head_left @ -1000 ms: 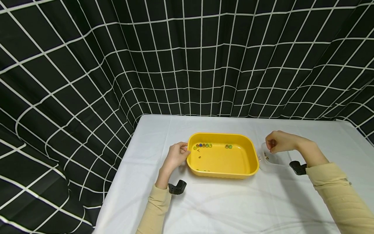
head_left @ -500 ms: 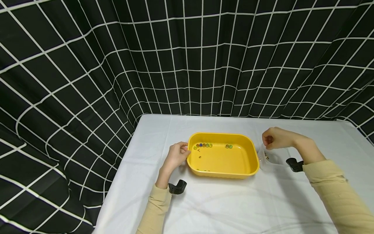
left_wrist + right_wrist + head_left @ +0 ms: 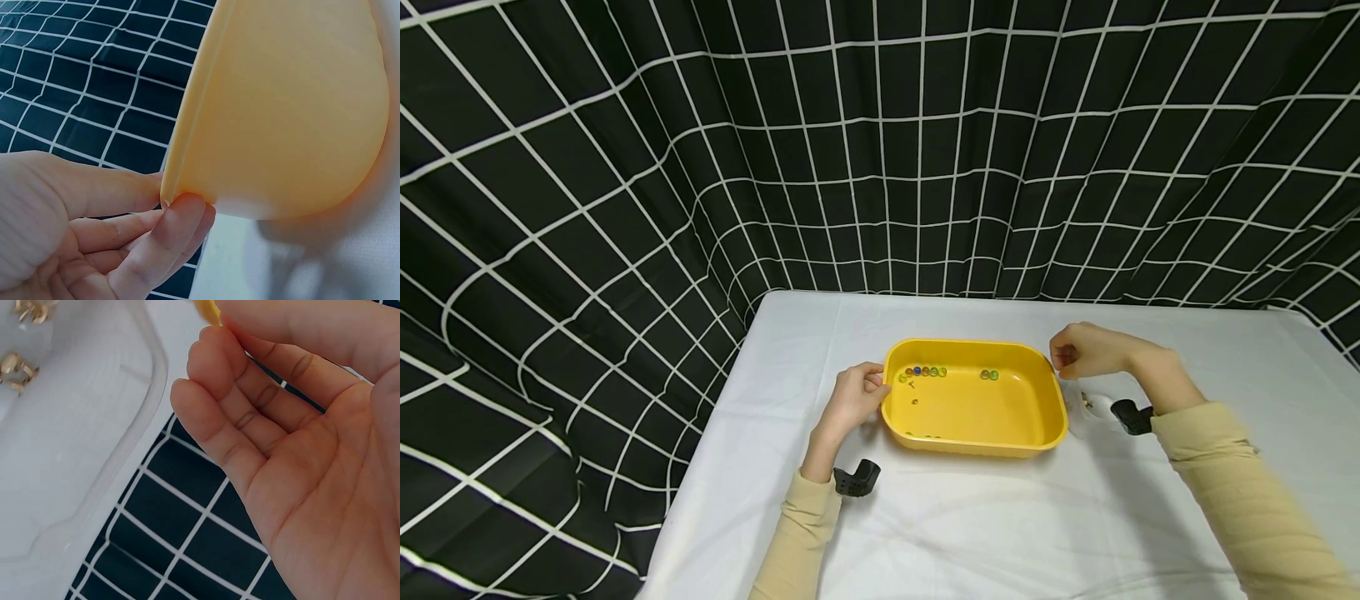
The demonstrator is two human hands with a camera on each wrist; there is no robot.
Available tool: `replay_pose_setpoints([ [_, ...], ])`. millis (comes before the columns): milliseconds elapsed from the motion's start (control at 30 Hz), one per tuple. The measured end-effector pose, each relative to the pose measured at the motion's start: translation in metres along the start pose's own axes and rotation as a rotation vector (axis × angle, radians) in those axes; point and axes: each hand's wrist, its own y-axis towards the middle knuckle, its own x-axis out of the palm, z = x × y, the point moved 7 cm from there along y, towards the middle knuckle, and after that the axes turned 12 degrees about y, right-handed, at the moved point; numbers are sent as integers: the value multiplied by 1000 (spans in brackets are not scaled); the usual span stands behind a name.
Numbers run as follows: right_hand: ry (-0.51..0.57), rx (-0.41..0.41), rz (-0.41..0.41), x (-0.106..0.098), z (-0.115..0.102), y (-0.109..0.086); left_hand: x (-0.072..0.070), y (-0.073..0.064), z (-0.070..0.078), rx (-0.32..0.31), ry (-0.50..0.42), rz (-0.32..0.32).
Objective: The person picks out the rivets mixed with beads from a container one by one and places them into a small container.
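A yellow tub [image 3: 973, 408] stands on the white table, with several glass marbles [image 3: 926, 372] along its far wall and a few tiny gold-coloured pieces [image 3: 914, 402] on its floor. My left hand [image 3: 853, 398] pinches the tub's left rim between thumb and fingers. At the tub's far right corner, my right hand [image 3: 1093, 350] has its fingers curled and thumb drawn close to the fingertips. Whether anything small lies between them is hidden. Just below that hand is a clear plastic box [image 3: 81, 487] holding gold-coloured pieces [image 3: 19, 372].
A white cloth [image 3: 970, 525] covers the table around the tub. Dark curtains with a white grid [image 3: 880, 150] hang behind the table and at its left side. A black camera strap is on each wrist.
My right hand has moved left from above the clear box to the tub's right rim. The left hand keeps its grip on the tub, which stays in place.
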Motion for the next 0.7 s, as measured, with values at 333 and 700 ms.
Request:
replay_pose_setpoints([
  [333,5,-23,-26,12,-13,21,0,1,0,6,8,1],
  [700,2,-54,-39,27,-26,41,0,0,0,1,15,1],
])
